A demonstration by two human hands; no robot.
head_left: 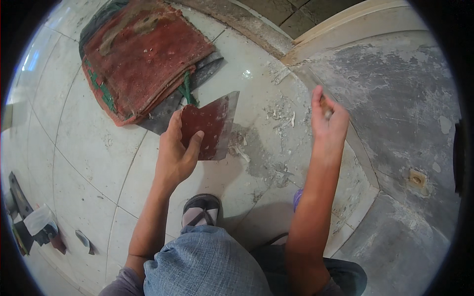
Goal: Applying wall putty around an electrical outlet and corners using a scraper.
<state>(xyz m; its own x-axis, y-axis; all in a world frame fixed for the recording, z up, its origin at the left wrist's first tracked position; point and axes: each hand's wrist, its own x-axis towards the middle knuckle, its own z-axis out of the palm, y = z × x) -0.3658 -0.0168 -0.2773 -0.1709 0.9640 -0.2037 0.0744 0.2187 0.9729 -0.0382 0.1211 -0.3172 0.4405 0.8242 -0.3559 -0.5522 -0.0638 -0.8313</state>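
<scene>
My left hand (177, 150) is closed around a broad putty knife (210, 123) with a reddish-brown plate and a straight pale metal blade. The thumb lies across the plate, and the blade edge points right, above the floor. Farther right, beside the foot of the grey wall (390, 98), my right hand (329, 118) is raised with its fingers curled. A small brownish thing shows between those fingers, too little of it to name. Plaster scraps (284, 123) and grey dust lie scattered on the floor tiles between the hands.
A dirty red folded sack (143, 54) with green cord lies at the far left. Several hand tools (37, 222) sit at the left edge. A small fitting (418, 178) is set in the wall. My sandalled foot (201, 209) and denim knee (207, 261) are near.
</scene>
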